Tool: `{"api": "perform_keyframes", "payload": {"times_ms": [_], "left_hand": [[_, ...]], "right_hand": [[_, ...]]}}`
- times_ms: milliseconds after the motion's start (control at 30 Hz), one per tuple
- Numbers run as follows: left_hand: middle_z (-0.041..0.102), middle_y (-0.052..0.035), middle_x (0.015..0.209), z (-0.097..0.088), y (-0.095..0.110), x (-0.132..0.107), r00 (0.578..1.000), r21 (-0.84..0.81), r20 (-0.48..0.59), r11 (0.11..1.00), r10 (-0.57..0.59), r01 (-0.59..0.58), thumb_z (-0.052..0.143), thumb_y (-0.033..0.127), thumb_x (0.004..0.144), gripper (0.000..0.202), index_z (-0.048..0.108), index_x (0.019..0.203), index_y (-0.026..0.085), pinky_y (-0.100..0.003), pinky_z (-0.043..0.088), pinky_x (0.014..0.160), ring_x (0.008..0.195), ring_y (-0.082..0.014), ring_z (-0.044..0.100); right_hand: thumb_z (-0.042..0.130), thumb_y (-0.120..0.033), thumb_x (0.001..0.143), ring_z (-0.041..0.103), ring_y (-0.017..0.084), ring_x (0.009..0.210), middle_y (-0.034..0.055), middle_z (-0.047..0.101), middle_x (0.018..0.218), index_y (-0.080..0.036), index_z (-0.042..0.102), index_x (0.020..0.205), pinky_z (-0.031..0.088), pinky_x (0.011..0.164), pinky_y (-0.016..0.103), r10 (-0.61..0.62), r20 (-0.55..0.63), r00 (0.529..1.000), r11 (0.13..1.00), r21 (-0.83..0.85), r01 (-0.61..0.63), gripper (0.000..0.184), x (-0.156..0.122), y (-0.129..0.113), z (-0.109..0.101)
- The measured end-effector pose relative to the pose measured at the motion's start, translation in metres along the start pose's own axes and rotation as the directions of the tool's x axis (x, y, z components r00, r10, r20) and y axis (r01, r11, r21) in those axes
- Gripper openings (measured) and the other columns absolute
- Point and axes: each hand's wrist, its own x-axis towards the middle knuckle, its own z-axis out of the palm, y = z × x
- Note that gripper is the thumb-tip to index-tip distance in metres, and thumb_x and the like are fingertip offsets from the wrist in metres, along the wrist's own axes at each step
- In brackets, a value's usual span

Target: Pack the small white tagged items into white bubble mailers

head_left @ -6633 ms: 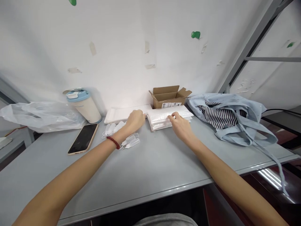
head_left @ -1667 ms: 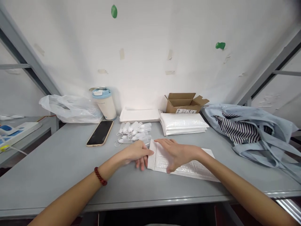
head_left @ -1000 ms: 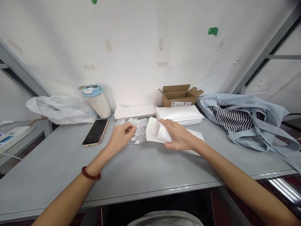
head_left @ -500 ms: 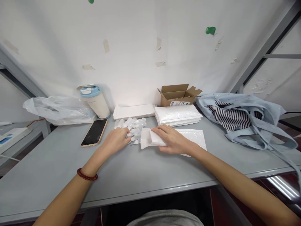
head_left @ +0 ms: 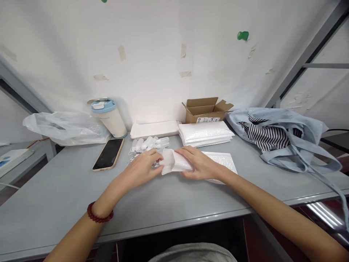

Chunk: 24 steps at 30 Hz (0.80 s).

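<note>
My right hand (head_left: pixel 197 163) is closed round a white bubble mailer (head_left: pixel 178 162), whose open mouth points left. My left hand (head_left: pixel 144 166) is at that mouth, thumb and fingers pinched together. What it holds, if anything, is too small and hidden to make out. Just behind the left hand lies a pile of small clear-and-white plastic pieces (head_left: pixel 147 143) with thin loops. Under and beyond my right hand, another white bubble mailer (head_left: pixel 223 162) lies flat on the table. A stack of white bubble mailers (head_left: pixel 205 133) is behind it.
On the grey table (head_left: pixel 163 207) are a phone (head_left: pixel 108 154), a tilted cup (head_left: pixel 111 118) with a blue lid and a plastic bag (head_left: pixel 65 127) at left. White flat packs (head_left: pixel 155 129), an open cardboard box (head_left: pixel 205 111) and a light blue cloth bag (head_left: pixel 278 131) lie along the wall.
My left hand has moved right, from the pile of plastic pieces to the mouth of the mailer. My right hand keeps its hold on the mailer.
</note>
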Motion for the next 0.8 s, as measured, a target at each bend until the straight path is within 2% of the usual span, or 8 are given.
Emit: {"api": "perform_keyframes", "payload": {"times_ms": [133,233,333,400,467,533,667,800], "left_hand": [[0.064,-0.0035,0.080,0.016,0.009,0.003,0.989,-0.133,-0.108,0.985,0.098,-0.112,0.045,0.026,0.088,0.021,0.064,0.095,0.018,-0.026,0.043,0.064,0.071,-0.0159,0.057],[0.068,-0.0033,0.083,0.022,0.019,0.003,0.978,-0.245,-0.173,0.956,0.118,-0.158,0.044,0.021,0.088,0.023,0.066,0.087,0.018,-0.025,0.045,0.066,0.074,-0.0152,0.060],[0.071,-0.0020,0.083,0.022,0.019,0.003,0.972,-0.345,-0.234,0.932,0.029,-0.111,0.048,0.022,0.087,0.021,0.069,0.083,0.019,-0.024,0.047,0.067,0.075,-0.0153,0.062],[0.071,-0.0029,0.086,0.021,0.010,0.006,0.932,-0.358,-0.353,0.932,-0.081,-0.054,0.050,0.024,0.086,0.020,0.069,0.087,0.019,-0.025,0.048,0.067,0.074,-0.0153,0.063],[0.070,-0.0059,0.091,0.021,-0.006,0.011,0.869,-0.269,-0.478,0.963,-0.129,-0.005,0.049,0.025,0.086,0.020,0.067,0.092,0.017,-0.028,0.049,0.071,0.080,-0.0176,0.062],[0.067,-0.0095,0.099,0.022,-0.024,0.017,0.842,-0.109,-0.531,0.993,-0.093,0.041,0.049,0.026,0.086,0.022,0.065,0.097,0.015,-0.034,0.048,0.080,0.094,-0.0221,0.057],[0.061,-0.0116,0.107,0.030,-0.049,0.026,0.874,0.083,-0.485,0.993,-0.032,0.082,0.049,0.028,0.085,0.025,0.063,0.101,0.014,-0.041,0.043,0.091,0.107,-0.0268,0.047],[0.061,-0.0114,0.104,0.037,-0.054,0.029,0.873,0.133,-0.486,0.986,-0.025,0.103,0.049,0.027,0.085,0.020,0.063,0.092,0.014,-0.042,0.042,0.092,0.107,-0.0281,0.046]], "right_hand": [[0.061,-0.035,0.075,0.049,0.029,0.103,0.0142,0.053,0.115,-0.016,0.039,0.127,0.043,0.088,0.046,-0.015,0.006,1.000,1.000,0.027,0.015,0.060,0.000,-0.003,0.006],[0.061,-0.032,0.075,0.049,0.028,0.105,0.0143,0.053,0.117,-0.016,0.039,0.127,0.043,0.089,0.045,-0.008,0.005,1.000,0.997,0.073,0.008,0.059,-0.001,-0.003,0.007],[0.060,-0.029,0.074,0.049,0.027,0.104,0.0134,0.053,0.115,-0.016,0.039,0.127,0.044,0.088,0.044,0.021,-0.004,1.000,0.995,0.099,-0.020,0.058,-0.001,-0.002,0.004],[0.059,-0.029,0.075,0.049,0.027,0.103,0.0132,0.053,0.115,-0.016,0.039,0.127,0.044,0.087,0.043,0.044,-0.005,0.999,0.995,0.091,-0.043,0.057,0.000,-0.001,0.000],[0.059,-0.029,0.075,0.049,0.027,0.101,0.0134,0.053,0.113,-0.016,0.040,0.127,0.044,0.085,0.043,0.066,-0.013,0.998,0.995,0.072,-0.065,0.056,0.001,0.001,-0.002],[0.059,-0.029,0.075,0.050,0.027,0.099,0.0133,0.054,0.111,-0.016,0.041,0.126,0.045,0.084,0.043,0.083,-0.030,0.996,0.995,0.058,-0.081,0.056,0.002,0.003,-0.003],[0.059,-0.028,0.074,0.051,0.028,0.100,0.0134,0.054,0.112,-0.016,0.042,0.126,0.045,0.083,0.043,0.084,-0.053,0.995,0.996,0.047,-0.081,0.055,0.002,0.006,-0.003],[0.060,-0.028,0.074,0.051,0.028,0.098,0.0140,0.054,0.111,-0.015,0.042,0.125,0.045,0.082,0.043,0.081,-0.054,0.995,0.997,0.021,-0.080,0.055,0.002,0.006,-0.004]]}}
